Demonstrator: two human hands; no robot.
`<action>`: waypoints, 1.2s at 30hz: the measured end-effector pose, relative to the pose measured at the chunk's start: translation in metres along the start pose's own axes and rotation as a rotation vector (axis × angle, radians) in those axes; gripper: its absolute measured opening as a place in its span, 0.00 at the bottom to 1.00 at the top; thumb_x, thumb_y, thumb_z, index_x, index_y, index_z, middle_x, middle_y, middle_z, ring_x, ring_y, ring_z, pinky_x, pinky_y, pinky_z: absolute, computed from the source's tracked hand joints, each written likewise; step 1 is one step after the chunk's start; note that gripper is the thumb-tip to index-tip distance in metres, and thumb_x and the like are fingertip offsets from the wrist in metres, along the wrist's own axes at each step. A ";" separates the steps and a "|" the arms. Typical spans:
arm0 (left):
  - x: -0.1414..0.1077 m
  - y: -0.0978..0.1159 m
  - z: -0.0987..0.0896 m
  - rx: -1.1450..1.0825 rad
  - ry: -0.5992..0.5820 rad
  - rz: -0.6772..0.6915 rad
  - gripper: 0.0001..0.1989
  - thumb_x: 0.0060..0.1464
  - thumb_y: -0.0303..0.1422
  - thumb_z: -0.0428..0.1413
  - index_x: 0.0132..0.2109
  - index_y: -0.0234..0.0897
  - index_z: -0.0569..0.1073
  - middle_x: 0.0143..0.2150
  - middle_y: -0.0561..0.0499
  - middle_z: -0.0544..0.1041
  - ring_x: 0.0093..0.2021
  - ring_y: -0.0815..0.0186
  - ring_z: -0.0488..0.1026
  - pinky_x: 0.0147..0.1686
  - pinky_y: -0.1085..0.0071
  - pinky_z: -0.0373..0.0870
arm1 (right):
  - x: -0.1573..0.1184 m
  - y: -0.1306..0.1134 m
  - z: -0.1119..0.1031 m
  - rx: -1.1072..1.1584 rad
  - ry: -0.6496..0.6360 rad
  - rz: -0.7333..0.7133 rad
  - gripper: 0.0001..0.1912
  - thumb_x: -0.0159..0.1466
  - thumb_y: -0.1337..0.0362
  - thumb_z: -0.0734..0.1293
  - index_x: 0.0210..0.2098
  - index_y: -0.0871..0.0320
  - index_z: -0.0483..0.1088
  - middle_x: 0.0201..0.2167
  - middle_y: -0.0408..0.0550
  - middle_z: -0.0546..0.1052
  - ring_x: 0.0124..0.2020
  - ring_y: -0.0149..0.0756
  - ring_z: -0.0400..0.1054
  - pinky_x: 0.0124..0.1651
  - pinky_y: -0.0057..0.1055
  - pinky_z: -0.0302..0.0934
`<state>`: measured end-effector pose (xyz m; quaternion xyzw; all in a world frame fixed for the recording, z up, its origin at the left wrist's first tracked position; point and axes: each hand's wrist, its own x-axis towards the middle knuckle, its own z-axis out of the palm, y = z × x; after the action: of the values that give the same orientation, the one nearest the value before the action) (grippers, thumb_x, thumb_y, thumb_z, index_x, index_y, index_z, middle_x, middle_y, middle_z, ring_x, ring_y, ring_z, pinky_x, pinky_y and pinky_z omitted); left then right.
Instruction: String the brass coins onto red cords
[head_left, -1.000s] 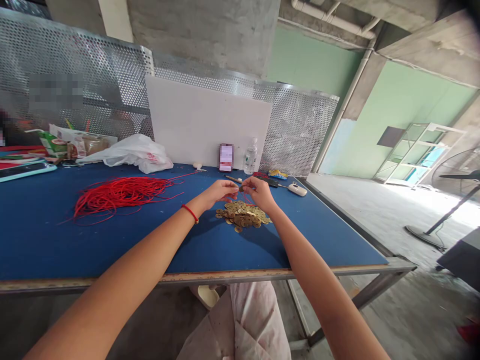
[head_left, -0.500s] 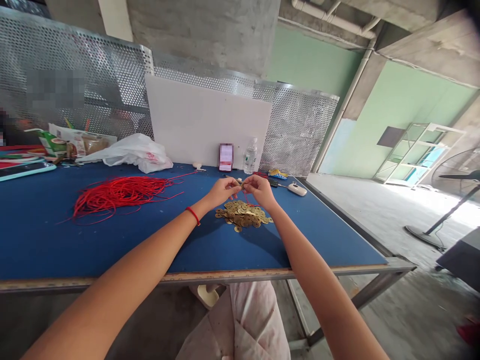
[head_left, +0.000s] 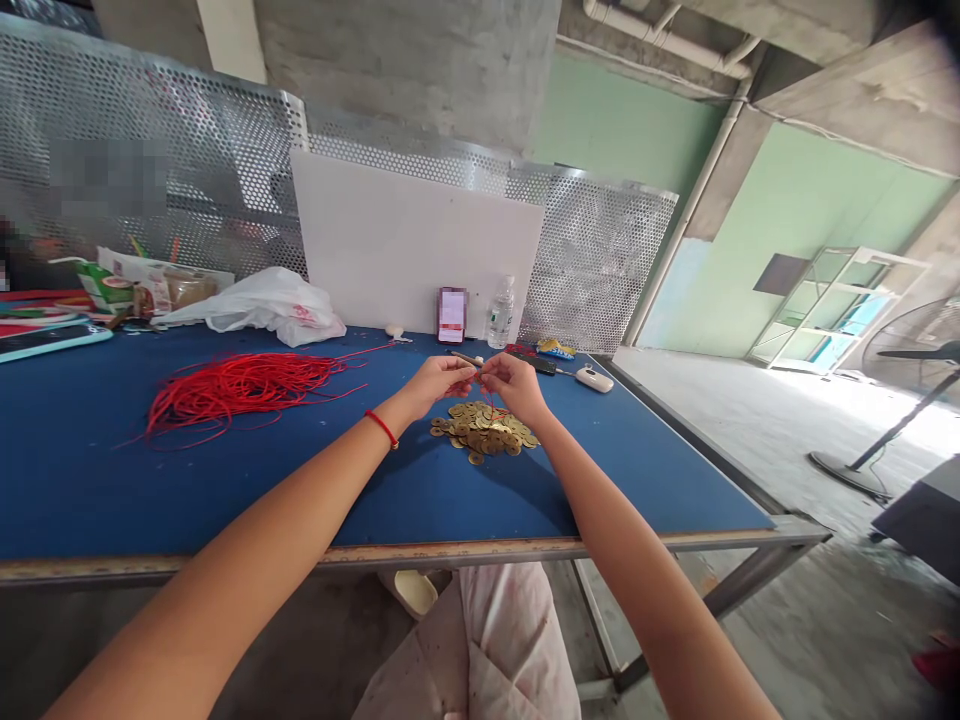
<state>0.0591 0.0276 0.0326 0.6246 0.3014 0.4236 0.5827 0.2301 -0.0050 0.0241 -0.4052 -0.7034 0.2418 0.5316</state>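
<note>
My left hand [head_left: 440, 383] and my right hand [head_left: 516, 385] meet fingertip to fingertip over the table, both closed in a pinch. Between them runs a thin red cord [head_left: 491, 402], part of which dangles below the right fingers. Whether a coin is also in the fingers is too small to tell. Just below my hands lies a heap of brass coins with holes [head_left: 484, 432]. A large loose bundle of red cords [head_left: 240, 390] rests left of my left hand.
Behind my hands stand a phone [head_left: 451, 315] and a clear plastic bottle [head_left: 500, 315] against a white board [head_left: 420, 230]. A white plastic bag [head_left: 277, 305] lies at the back left. A white oval object [head_left: 594, 378] sits right, on the blue table [head_left: 660, 480].
Both hands have shifted slightly, and the fingertips have turned and come closer together. More of the red cord now hangs beneath the right hand. The coin heap stays put.
</note>
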 end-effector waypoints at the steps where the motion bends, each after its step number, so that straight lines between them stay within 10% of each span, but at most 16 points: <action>1: 0.000 0.000 0.000 -0.014 0.006 -0.002 0.20 0.38 0.41 0.69 0.35 0.32 0.75 0.30 0.50 0.76 0.29 0.71 0.71 0.35 0.70 0.70 | 0.000 0.000 0.000 0.005 0.000 0.005 0.03 0.56 0.67 0.65 0.32 0.56 0.66 0.28 0.43 0.76 0.28 0.32 0.74 0.35 0.31 0.69; 22: 0.003 -0.002 -0.005 -0.145 0.105 -0.168 0.09 0.43 0.27 0.67 0.33 0.32 0.76 0.28 0.51 0.74 0.26 0.73 0.70 0.33 0.72 0.70 | -0.001 0.003 0.000 -0.028 -0.027 -0.027 0.02 0.57 0.67 0.63 0.32 0.56 0.64 0.28 0.42 0.73 0.27 0.31 0.71 0.34 0.29 0.66; 36: 0.006 -0.009 -0.008 -0.133 -0.053 -0.224 0.07 0.43 0.18 0.62 0.32 0.31 0.76 0.29 0.48 0.76 0.28 0.72 0.72 0.33 0.75 0.68 | -0.002 0.010 0.004 -0.105 -0.096 -0.023 0.05 0.58 0.69 0.61 0.33 0.54 0.60 0.25 0.39 0.73 0.27 0.32 0.71 0.35 0.30 0.64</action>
<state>0.0556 0.0375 0.0243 0.5581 0.3247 0.3584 0.6743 0.2296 -0.0008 0.0139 -0.4124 -0.7443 0.2177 0.4780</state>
